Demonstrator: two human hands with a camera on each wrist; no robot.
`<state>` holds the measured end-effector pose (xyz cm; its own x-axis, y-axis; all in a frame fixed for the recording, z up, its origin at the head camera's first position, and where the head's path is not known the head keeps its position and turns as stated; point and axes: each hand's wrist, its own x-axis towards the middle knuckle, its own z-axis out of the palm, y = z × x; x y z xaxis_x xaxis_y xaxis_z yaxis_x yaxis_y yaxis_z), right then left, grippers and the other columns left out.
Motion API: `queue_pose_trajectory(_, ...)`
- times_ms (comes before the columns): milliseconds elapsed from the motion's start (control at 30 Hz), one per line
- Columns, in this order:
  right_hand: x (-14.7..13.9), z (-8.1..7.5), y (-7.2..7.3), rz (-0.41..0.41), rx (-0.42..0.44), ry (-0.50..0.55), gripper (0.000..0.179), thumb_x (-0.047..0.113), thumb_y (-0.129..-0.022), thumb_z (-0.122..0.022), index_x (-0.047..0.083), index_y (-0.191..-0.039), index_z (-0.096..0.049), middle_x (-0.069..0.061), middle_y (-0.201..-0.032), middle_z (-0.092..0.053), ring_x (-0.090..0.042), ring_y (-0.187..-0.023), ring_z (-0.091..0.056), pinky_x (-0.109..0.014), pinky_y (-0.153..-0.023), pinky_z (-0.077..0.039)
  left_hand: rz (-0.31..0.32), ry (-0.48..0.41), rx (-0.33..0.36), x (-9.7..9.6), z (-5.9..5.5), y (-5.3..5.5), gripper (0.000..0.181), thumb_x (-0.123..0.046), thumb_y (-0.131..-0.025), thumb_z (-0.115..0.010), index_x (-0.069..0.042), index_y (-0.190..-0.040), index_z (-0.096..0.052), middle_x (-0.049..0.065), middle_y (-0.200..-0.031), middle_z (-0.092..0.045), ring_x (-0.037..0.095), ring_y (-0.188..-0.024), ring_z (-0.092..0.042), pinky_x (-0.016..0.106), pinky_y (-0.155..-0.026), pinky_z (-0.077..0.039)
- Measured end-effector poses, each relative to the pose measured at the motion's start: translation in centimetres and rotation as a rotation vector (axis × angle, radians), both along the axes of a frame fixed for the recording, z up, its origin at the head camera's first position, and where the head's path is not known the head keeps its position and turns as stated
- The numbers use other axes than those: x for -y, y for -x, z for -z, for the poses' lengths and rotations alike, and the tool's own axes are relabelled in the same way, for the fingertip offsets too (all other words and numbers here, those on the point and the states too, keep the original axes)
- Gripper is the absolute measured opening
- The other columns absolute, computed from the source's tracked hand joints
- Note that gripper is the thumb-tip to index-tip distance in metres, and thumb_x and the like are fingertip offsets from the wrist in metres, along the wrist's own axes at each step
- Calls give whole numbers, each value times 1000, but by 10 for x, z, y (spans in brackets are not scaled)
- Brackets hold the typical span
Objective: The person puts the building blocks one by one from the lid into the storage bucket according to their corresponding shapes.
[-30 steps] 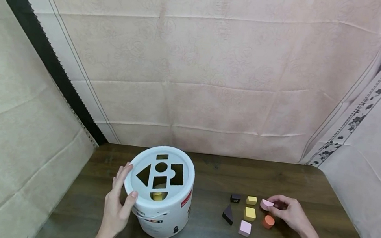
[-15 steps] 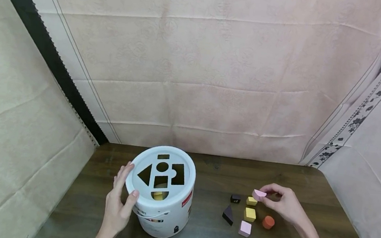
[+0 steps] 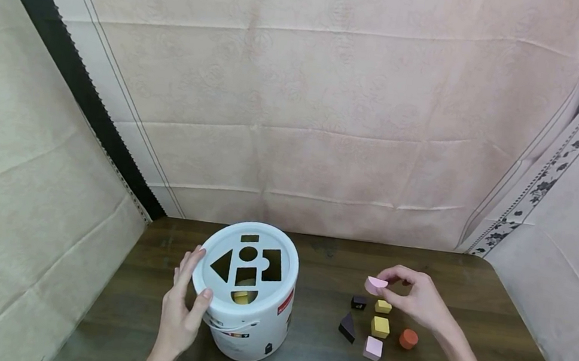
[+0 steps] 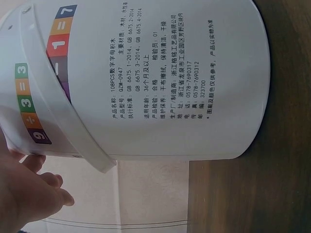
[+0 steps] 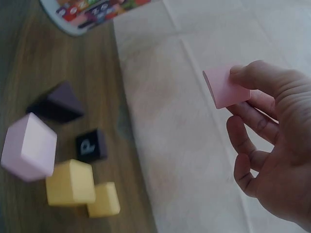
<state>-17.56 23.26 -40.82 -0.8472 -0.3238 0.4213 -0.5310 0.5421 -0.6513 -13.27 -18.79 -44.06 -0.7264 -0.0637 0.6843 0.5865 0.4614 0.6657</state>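
While the left hand [image 3: 180, 311] rests spread against the white bucket [image 3: 246, 344], the right hand [image 3: 416, 293] pinches a pink half-round block [image 3: 375, 285] above the table [image 3: 308, 357], right of the bucket.

Yellow piece [image 3: 240, 298] partly hidden under the lid [image 3: 266, 290] beside the left hand [image 3: 179, 314], bucket [image 3: 256, 328] there cut off in both wrist views, dark triangular block [image 5: 59, 103] left of the right hand [image 3: 418, 297] blurred in the right wrist view
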Motion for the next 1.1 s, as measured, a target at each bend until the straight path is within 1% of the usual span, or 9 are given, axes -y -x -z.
queue_pose_trajectory(67,9,-11,-4,-16,-1,9,22,3,-72,-72,10,-92,-66,0,-84,-65,-16,-73,-53,-28,-64,-37,0,0,-2,0,0,0,59,-11,-79,-58,-8,-136,-42,10,-137,-41,34,-130,-22,68,-94,-7)
queue_pose_trajectory(167,18,-21,-7,-36,17,15,21,2,-74,-71,9,-92,-66,-1,-85,-64,-17,-74,-54,-27,-65,-38,-3,1,-1,0,1,0,59,-11,-79,-58,-8,-136,-42,10,-137,-41,34,-130,-22,68,-93,-7)
queue_pose_trajectory(333,30,-31,-10,-50,53,26,21,1,-74,-71,9,-93,-65,-1,-85,-64,-16,-75,-53,-26,-66,-39,-5,0,16,0,1,0,59,-12,-80,-58,-9,-136,-41,8,-137,-41,32,-131,-21,67,-94,-6)
queue_pose_trajectory(433,36,-35,-10,-62,44,33,22,0,-73,-71,9,-92,-65,-1,-85,-64,-16,-76,-53,-26,-67,-39,-3,-3,18,0,1,0,59,-12,-80,-58,-10,-136,-41,8,-138,-41,32,-131,-21,67,-94,-5)
queue_pose_trajectory(600,43,-32,-6,-101,11,51,21,0,-73,-71,10,-91,-65,0,-84,-64,-15,-75,-54,-28,-66,-39,0,-2,10,0,2,0,59,-12,-80,-58,-10,-137,-41,7,-137,-41,32,-131,-22,68,-94,-5)
queue_pose_trajectory(767,44,-20,4,-138,-3,68,22,9,-75,-72,18,-93,-65,7,-87,-63,-14,-77,-54,-27,-66,-42,2,0,12,0,2,0,59,-11,-80,-58,-10,-137,-41,7,-137,-41,32,-131,-21,67,-94,-5)
queue_pose_trajectory(867,48,-21,6,-167,-2,91,22,13,-76,-71,22,-95,-65,9,-89,-63,-14,-79,-55,-29,-66,-44,2,-5,16,0,2,0,59,-12,-80,-58,-10,-137,-41,7,-138,-40,31,-131,-21,67,-94,-5)
queue_pose_trajectory(967,57,-29,4,-190,-20,105,22,12,-76,-71,22,-95,-65,9,-89,-63,-15,-81,-56,-29,-68,-44,2,-7,18,0,2,0,59,-12,-80,-58,-10,-137,-41,7,-138,-40,31,-131,-21,68,-94,-5)
queue_pose_trajectory(1100,73,-52,-7,-200,-7,121,21,6,-75,-71,16,-93,-65,4,-86,-63,-16,-81,-57,-28,-70,-44,0,-8,23,0,2,0,59,-12,-80,-58,-10,-137,-41,6,-138,-40,30,-132,-21,68,-94,-4)
